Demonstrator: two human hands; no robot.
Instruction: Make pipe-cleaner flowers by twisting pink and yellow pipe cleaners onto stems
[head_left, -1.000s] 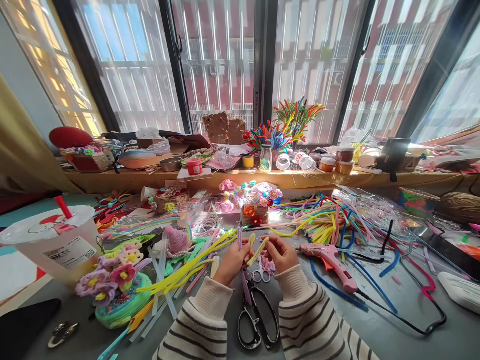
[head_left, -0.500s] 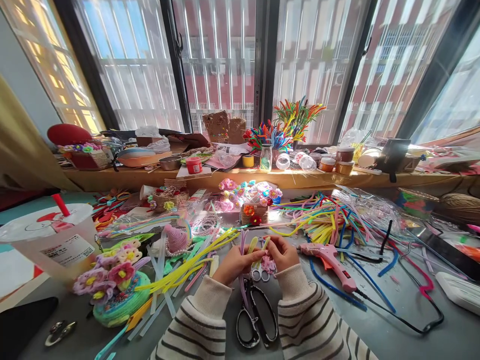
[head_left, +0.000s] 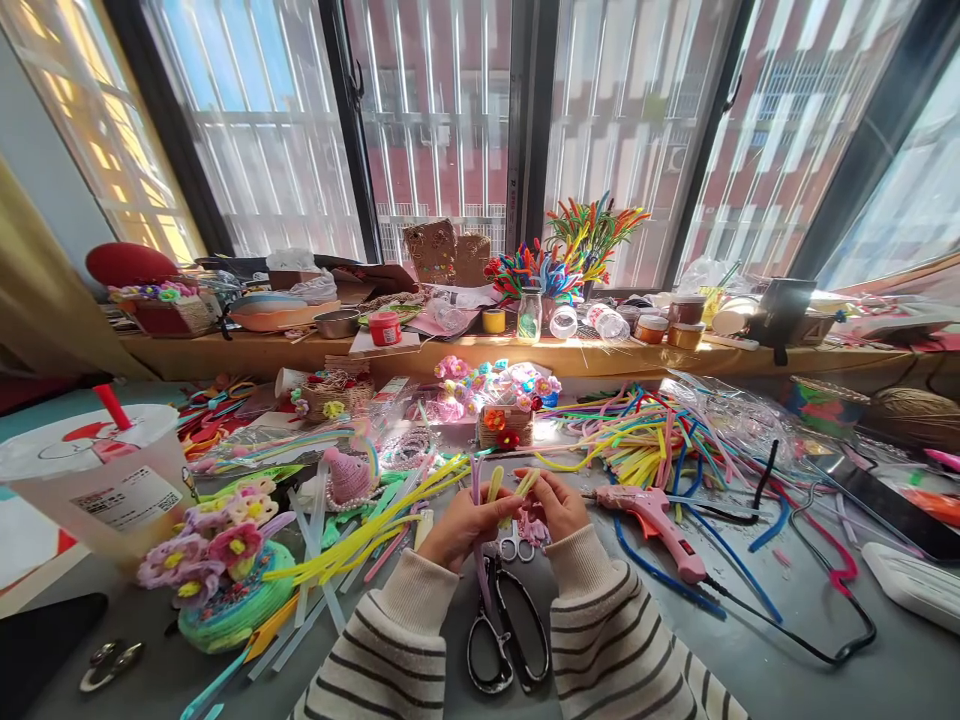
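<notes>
My left hand (head_left: 466, 522) is closed around a purple pipe cleaner (head_left: 478, 480) and a bent pale yellow pipe cleaner (head_left: 495, 483), whose looped tip stands up above the fingers. Just to its right, my right hand (head_left: 561, 508) pinches the other part of the yellow piece, and the fingertips of both hands nearly meet. Below them on the grey table lie large black-handled scissors (head_left: 538, 625), their blades partly hidden. Smaller scissors with pale handles (head_left: 517, 548) and some pink fuzzy pieces (head_left: 534, 528) sit between the hands.
A pink glue gun (head_left: 660, 520) with a black cord lies right of my hands. Yellow pipe cleaners (head_left: 360, 530) and clear glue sticks lie left, near a crocheted flower piece (head_left: 225, 550) and a drink cup (head_left: 105, 480). More pipe cleaners (head_left: 645, 450) are heaped behind.
The view has shifted slightly. Both hands stay close together; the yellow piece between them has turned a little, and the right fingers have shifted slightly on it.
</notes>
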